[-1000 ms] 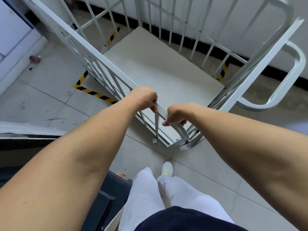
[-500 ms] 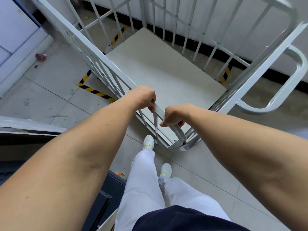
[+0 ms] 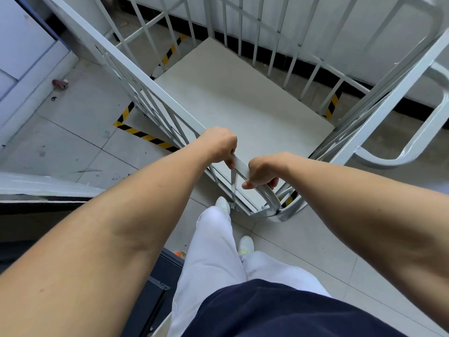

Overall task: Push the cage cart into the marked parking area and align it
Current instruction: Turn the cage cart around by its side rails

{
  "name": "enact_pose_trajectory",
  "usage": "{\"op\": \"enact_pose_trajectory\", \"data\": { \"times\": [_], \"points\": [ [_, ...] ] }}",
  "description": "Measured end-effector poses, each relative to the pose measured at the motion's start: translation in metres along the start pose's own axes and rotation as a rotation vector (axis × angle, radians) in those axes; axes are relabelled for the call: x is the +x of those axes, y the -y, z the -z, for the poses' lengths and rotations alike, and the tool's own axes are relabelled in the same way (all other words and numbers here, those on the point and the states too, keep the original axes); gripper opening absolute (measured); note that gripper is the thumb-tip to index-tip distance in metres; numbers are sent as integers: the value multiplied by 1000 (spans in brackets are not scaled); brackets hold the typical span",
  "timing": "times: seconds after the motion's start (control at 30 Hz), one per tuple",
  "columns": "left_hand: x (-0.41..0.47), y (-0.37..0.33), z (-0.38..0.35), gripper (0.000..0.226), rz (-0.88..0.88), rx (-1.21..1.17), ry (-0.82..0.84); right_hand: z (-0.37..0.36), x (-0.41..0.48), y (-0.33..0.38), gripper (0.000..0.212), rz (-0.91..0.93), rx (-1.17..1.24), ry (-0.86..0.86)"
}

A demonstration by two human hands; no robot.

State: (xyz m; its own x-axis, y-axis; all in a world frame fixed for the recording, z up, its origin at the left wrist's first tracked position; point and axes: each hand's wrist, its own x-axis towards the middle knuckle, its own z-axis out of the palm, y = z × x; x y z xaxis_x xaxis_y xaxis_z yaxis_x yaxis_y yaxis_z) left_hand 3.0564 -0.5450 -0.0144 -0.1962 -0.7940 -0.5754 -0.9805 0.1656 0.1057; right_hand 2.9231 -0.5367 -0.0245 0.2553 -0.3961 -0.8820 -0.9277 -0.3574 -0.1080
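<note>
A white metal cage cart [image 3: 136, 69] with barred sides and a pale flat deck [image 3: 243, 98] stands in front of me. My left hand [image 3: 220, 144] and my right hand [image 3: 263, 170] both grip the top rail at its near corner, close together. Yellow-and-black floor tape [image 3: 143, 136] marks the parking area; strips show left of the cart, behind it and at the right [image 3: 332, 105]. The deck lies mostly inside those strips, turned at an angle to the near strip. The cart's wheels are hidden.
A white wall with a black skirting [image 3: 279, 57] runs just behind the cart. A pale cabinet [image 3: 21, 45] stands at the left, a small red object [image 3: 59, 82] on the floor beside it. A dark unit [image 3: 158, 283] sits by my left leg.
My left foot has stepped forward to the cart's near corner. The cart has moved a little farther toward the wall, and both hands have stayed on the rail.
</note>
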Motion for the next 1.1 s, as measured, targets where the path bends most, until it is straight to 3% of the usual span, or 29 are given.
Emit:
{"op": "enact_pose_trajectory", "data": {
  "times": [0.5,0.8,0.93,1.1],
  "points": [
    [10,-41,-2,35,-65,81,-14,-15,0,-47,48,19,43,-46],
    [7,-36,5,35,-84,136,26,-22,-8,-39,47,38,28,-132],
    [10,-29,9,32,-151,194,54,-14,-11,-33,37,-4,-38,-80],
    [21,1,29,44,-183,170,182,-1,-6,-26,44,-85,-80,9]
  ]
}}
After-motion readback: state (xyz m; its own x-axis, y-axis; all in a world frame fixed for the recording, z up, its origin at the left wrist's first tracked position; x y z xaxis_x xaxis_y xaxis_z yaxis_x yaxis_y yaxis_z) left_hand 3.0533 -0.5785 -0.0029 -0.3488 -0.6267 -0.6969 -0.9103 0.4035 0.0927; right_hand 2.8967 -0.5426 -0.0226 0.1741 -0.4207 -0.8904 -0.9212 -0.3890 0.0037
